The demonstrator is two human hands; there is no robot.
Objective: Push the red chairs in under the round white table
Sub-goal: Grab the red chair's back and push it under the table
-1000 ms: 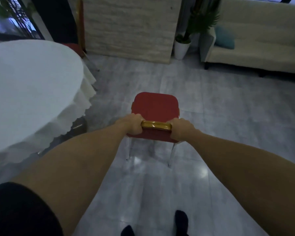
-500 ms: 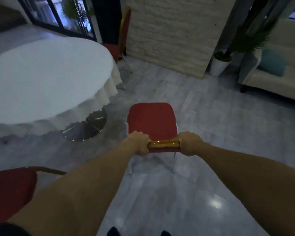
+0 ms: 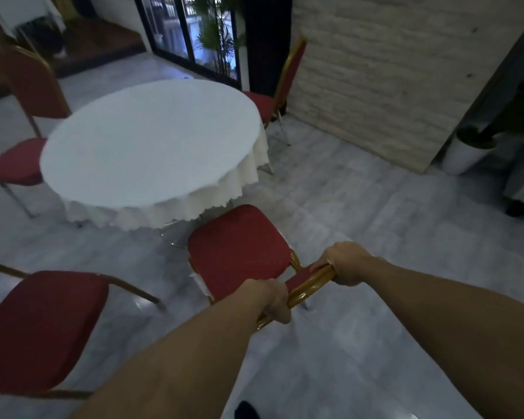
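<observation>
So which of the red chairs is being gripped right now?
The red chair nearest the table's front edge: left hand and right hand both clasp its gold backrest rail. The other three stand untouched.

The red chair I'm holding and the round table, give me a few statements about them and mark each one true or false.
1. Both hands grip the gold top rail of the held chair. True: left hand, right hand.
2. The held chair's seat is fully under the round white table. False: the seat is almost all in the open, its front edge just reaching the cloth's hem.
3. The tablecloth is red. False: it is white.
4. Other red chairs stand around the table. True, for example one on the far side.
5. A plate sits on the table. False: nothing shows on the cloth.
</observation>
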